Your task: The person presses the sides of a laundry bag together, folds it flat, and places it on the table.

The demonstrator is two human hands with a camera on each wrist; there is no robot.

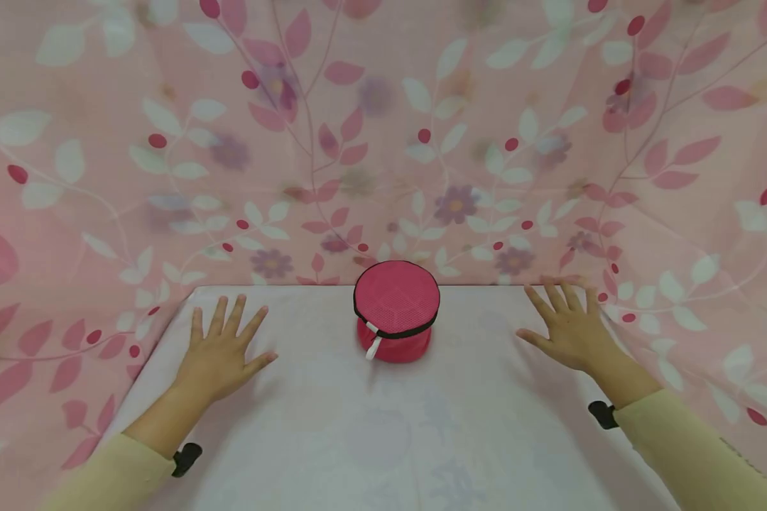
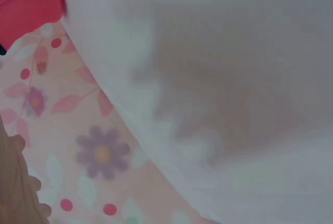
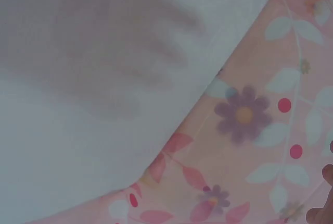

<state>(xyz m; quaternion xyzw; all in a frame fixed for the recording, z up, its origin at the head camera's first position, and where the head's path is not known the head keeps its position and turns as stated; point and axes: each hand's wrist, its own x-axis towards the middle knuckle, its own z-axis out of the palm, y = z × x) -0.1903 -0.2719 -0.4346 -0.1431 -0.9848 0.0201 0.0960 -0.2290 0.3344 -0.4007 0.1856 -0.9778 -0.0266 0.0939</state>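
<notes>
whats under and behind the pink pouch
The pink pouch stands on the white table, with floral cloth behind it. The patch of table directly beneath is covered, and the pouch hides part of the table's far edge.

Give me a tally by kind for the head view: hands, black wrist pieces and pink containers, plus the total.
Hands: 2 (left hand, right hand)
Black wrist pieces: 2 (left piece, right piece)
Pink containers: 1 (round pink container)
Total: 5
</notes>
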